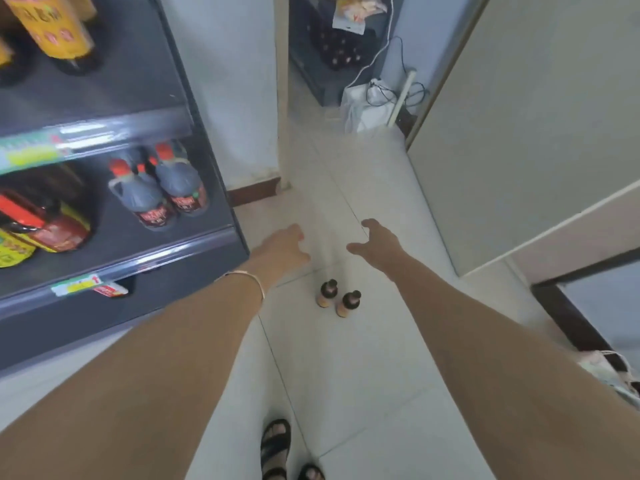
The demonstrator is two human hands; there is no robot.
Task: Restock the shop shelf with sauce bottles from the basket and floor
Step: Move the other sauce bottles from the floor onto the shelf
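Two bare forearms reach over the white tiled floor point(363, 375). The left hand point(284, 244) and right hand point(375, 242) each have a loose grip holding nothing. Two small dark-capped glass sauce bottles point(328, 293) stand upright between the wrists, back from the fingertips and about equally near either hand.

left hand point(285, 245): outstretched, empty | right hand point(375, 242): outstretched, fingers loose

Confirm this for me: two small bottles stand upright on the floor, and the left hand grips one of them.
Not right. The head view shows the left hand open and gripping nothing. The two small bottles do stand upright on the floor, both untouched.
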